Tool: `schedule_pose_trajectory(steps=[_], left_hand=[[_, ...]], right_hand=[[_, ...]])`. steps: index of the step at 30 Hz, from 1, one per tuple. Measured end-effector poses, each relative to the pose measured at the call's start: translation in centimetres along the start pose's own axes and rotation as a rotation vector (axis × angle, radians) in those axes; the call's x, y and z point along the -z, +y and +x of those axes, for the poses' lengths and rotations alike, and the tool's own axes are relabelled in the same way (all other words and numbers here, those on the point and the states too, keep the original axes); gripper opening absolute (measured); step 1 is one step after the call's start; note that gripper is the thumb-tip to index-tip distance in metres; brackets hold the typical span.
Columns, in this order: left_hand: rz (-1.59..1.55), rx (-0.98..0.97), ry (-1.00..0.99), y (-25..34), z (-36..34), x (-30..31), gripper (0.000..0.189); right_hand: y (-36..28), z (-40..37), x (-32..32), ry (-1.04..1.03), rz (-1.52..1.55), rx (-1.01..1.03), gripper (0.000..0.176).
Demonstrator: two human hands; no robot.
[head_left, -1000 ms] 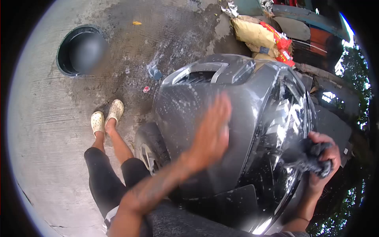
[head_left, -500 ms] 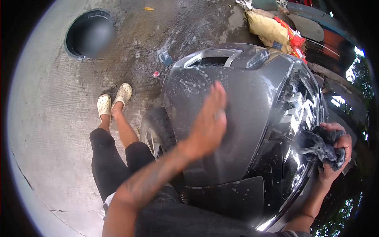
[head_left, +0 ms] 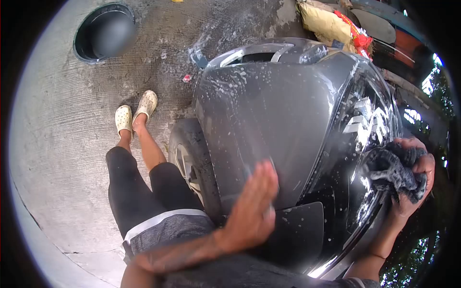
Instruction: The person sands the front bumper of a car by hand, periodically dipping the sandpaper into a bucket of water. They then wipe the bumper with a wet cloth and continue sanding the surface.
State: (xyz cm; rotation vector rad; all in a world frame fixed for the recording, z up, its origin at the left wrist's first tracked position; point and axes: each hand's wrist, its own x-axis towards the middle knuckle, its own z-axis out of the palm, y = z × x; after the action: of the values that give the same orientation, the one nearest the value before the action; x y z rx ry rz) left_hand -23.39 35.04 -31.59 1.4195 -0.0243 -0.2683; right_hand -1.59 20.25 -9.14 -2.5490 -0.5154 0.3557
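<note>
A grey car panel [head_left: 269, 105], wet and dotted with suds toward its far end, fills the middle of the view. My left hand [head_left: 252, 204], slightly blurred, lies over the near part of this panel with its fingers stretched out flat. On the right side, my right hand [head_left: 422, 168] grips a wet, dark grey cloth [head_left: 394, 170], bunched up with foam on it. That cloth is beside the car's glossy dark glass [head_left: 362, 158], which has bright reflections and water drops.
A round black tub [head_left: 103, 33] stands on the wet concrete floor [head_left: 72, 158] at upper left. The car's wheel [head_left: 189, 163] is near my legs. Beyond the car lies a tan sack [head_left: 324, 24] with red wrapping [head_left: 357, 33]. A small red scrap [head_left: 187, 78] rests on the ground.
My left hand has swept back over the panel toward my body. My right hand keeps its grip on the cloth. The view has shifted a little, with the car and tub higher in it.
</note>
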Motion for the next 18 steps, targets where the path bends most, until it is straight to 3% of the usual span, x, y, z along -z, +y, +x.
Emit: schedule_pose_trajectory(steps=[1,2,4,6,8,9,12,14,16,18], left_hand=[[-0.055,0.033,-0.129,1.9,-0.9,0.8,0.061],[-0.057,0.037,-0.131,0.8,0.6,1.0,0.061],[0.172,-0.029,0.079,-3.7,6.1,1.7,0.061],[0.158,-0.001,0.109,-6.4,7.9,1.9,0.061],[0.136,-0.015,0.144,-5.1,5.1,1.4,0.06],[0.049,0.102,0.054,-2.3,2.3,1.0,0.062],[0.011,0.079,-0.071,-2.1,1.9,1.8,0.063],[0.163,-0.009,0.063,-5.9,7.0,2.4,0.063],[0.195,-0.042,0.085,-8.0,7.9,1.8,0.064],[0.178,-0.084,0.115,-5.3,5.0,1.0,0.068]], right_hand=[[-0.3,0.2,-0.4,-0.02,-0.023,0.031,0.049],[-0.4,0.2,-0.6,-0.022,-0.022,0.026,0.049],[-0.8,0.1,-0.9,0.001,-0.033,0.015,0.046],[-1.2,0.3,-1.4,-0.002,-0.058,0.037,0.045],[-1.1,0.5,-1.0,-0.054,-0.086,0.074,0.042],[-0.8,0.5,-0.9,-0.053,-0.069,0.052,0.041],[-1.1,1.2,-1.1,-0.093,-0.034,0.062,0.042],[-1.2,1.2,-1.4,-0.055,-0.045,0.032,0.044],[-1.4,0.8,-1.3,-0.022,-0.017,-0.01,0.045],[-1.2,1.2,-1.2,-0.038,-0.021,0.029,0.046]])
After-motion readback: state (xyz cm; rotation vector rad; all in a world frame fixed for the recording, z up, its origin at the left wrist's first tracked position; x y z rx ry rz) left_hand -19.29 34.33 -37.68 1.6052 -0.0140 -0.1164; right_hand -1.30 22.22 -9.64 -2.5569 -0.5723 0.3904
